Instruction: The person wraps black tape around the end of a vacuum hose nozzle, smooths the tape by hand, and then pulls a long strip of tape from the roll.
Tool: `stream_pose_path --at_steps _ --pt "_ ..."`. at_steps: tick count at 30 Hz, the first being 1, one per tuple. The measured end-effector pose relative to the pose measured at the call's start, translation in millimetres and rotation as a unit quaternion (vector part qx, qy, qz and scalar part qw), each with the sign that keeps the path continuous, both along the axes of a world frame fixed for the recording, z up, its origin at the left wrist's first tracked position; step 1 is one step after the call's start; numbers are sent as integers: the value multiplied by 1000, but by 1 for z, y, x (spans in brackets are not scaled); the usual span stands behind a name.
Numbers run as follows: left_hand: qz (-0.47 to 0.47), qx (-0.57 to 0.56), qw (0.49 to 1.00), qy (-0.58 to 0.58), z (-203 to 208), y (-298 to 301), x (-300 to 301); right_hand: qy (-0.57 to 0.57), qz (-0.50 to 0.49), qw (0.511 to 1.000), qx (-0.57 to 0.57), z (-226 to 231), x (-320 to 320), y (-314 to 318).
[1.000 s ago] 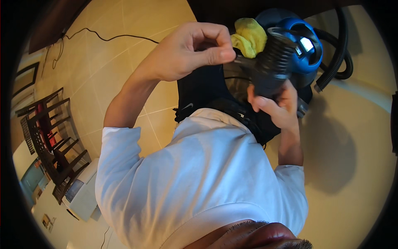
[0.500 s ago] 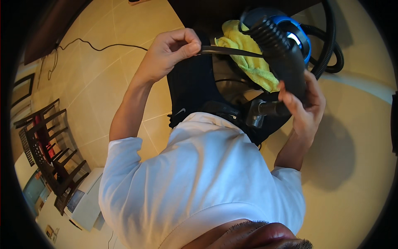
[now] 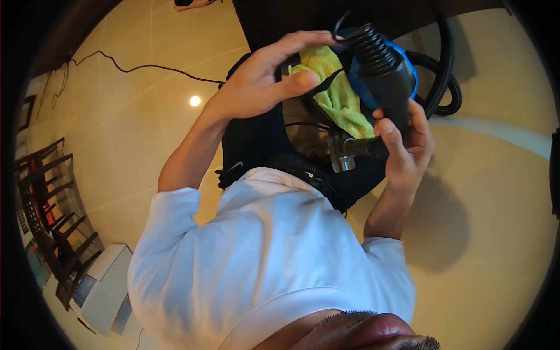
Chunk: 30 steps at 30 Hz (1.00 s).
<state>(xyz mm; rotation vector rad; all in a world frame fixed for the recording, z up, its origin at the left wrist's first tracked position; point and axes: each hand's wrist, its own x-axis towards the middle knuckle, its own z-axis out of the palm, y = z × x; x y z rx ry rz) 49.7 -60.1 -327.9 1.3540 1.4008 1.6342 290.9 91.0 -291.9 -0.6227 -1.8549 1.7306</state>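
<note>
My right hand [image 3: 405, 146] grips a black vacuum hose handle [image 3: 388, 90] with a ribbed collar, held upright. A side tube with a shiny grey end [image 3: 343, 163] sticks out leftward from beside that hand. To the left, my left hand [image 3: 271, 76] is open, its fingers stretched toward the collar and the thumb apart. A thin black strip [image 3: 328, 83] runs between the thumb and the handle; whether the thumb touches it I cannot tell. Another thin black curl [image 3: 337, 26] rises at my fingertips, by the collar's top.
Behind the handle stands a blue and black vacuum cleaner [image 3: 411, 64], with a yellow cloth [image 3: 335, 99] beside it. Its black hose [image 3: 446, 70] loops on the right. A dark piece of furniture [image 3: 321, 20] is ahead. A thin cable [image 3: 149, 68] crosses the tiled floor at left.
My left hand has opened from its pinch on the black strip and now reaches toward the collar. The strip, taut before, now hangs bent. The handle has shifted slightly left.
</note>
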Motion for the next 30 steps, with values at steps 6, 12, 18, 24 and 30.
stream_pose_path --at_steps 6,12,18,24,30 --pt "-51 -17 986 -156 5 30 17 6 -18 1000 -24 3 -4 -3" --pt "-20 -12 990 -140 7 39 27 28 -70 997 -9 -8 -9 4" --pt "16 2 998 -60 9 42 28 70 -41 997 12 -11 -5 17" --pt "124 35 990 64 -19 56 1 87 136 984 -79 -4 -7 41" --pt "187 50 973 125 -18 53 -23 179 357 749 -529 -48 -35 59"
